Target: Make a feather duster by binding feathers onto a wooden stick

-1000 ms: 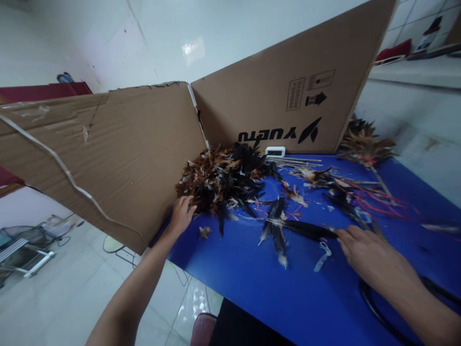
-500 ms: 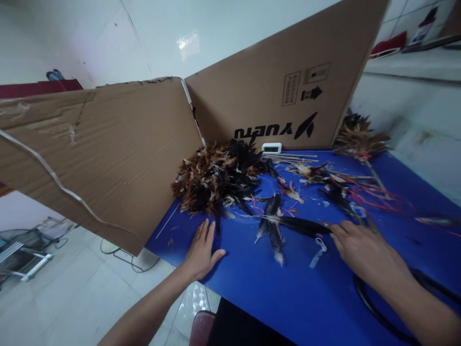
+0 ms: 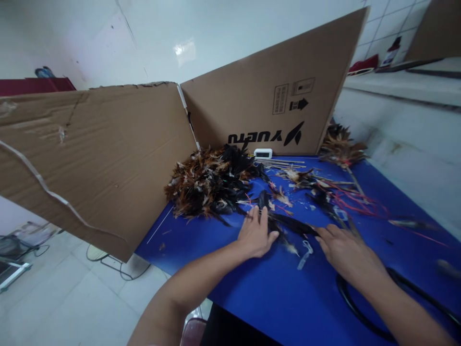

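Note:
My left hand (image 3: 255, 235) lies over the loose feathers on the blue table, its fingers stretched out and the thumb apart. It partly covers a small dark feather (image 3: 264, 198) whose top shows above the fingertips. My right hand (image 3: 345, 250) is closed on the right end of a long black feather (image 3: 293, 224), which points left toward my left hand. Just below that feather is a small clear plastic strip (image 3: 305, 254). A large heap of brown and black feathers (image 3: 211, 182) sits beyond my left hand.
Cardboard panels (image 3: 97, 158) stand along the table's left and back. Behind the hands lie thin sticks (image 3: 281, 164), a white digital timer (image 3: 262, 154), red strings (image 3: 355, 202) and a feather duster (image 3: 342, 146). A black cable loop (image 3: 356, 312) is near my right forearm.
My left hand has moved right, from bare table by the heap onto the loose feathers. My right hand keeps hold of the black feather. The view has shifted slightly.

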`<state>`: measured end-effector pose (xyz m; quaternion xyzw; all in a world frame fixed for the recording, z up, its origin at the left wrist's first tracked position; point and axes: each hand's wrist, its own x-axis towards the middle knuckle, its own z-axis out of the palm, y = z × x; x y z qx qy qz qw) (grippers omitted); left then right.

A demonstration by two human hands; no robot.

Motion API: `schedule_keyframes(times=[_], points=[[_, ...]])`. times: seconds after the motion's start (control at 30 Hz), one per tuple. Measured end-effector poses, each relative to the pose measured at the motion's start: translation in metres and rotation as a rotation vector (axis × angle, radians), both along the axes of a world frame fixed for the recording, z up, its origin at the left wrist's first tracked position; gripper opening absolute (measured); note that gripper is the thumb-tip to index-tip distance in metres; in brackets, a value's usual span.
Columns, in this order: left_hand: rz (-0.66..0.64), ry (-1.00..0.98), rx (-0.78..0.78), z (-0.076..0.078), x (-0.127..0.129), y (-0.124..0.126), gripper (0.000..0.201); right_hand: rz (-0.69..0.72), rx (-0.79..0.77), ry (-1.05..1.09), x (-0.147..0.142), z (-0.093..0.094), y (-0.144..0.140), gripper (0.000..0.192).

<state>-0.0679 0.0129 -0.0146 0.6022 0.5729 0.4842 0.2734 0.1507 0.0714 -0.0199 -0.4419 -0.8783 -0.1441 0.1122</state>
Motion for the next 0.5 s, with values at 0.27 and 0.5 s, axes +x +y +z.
schedule_keyframes(times=[0.27, 0.5], points=[[-0.085, -0.025, 0.041, 0.022, -0.01, -0.013, 0.051, 0.208, 0.098, 0.158, -0.019, 0.02, -0.023, 0.042], [-0.082, 0.193, 0.049, 0.021, -0.071, -0.018, 0.042, 0.515, -0.077, 0.081, -0.044, -0.004, -0.039, 0.037]])
